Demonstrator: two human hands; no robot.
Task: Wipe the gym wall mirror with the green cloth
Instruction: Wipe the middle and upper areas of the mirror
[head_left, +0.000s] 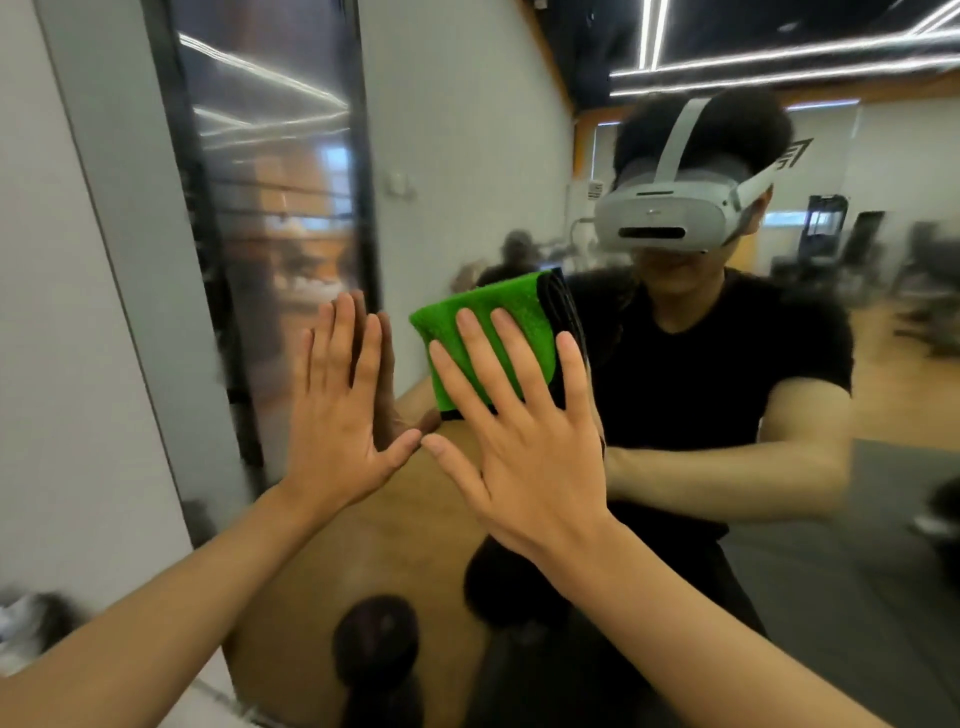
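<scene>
Both bare forearms extend forward and upward. The left hand (340, 415) is held flat, fingers straight, close together, pointing up. The right hand (524, 452) is also flat, fingers straight and spread, slanting up-left. Their thumb tips nearly meet.

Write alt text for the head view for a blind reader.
The right hand presses a folded green cloth flat against the gym wall mirror, fingers straight and spread. The left hand rests open on the glass beside it, thumbs nearly touching. The mirror reflects the person in a white headset.
</scene>
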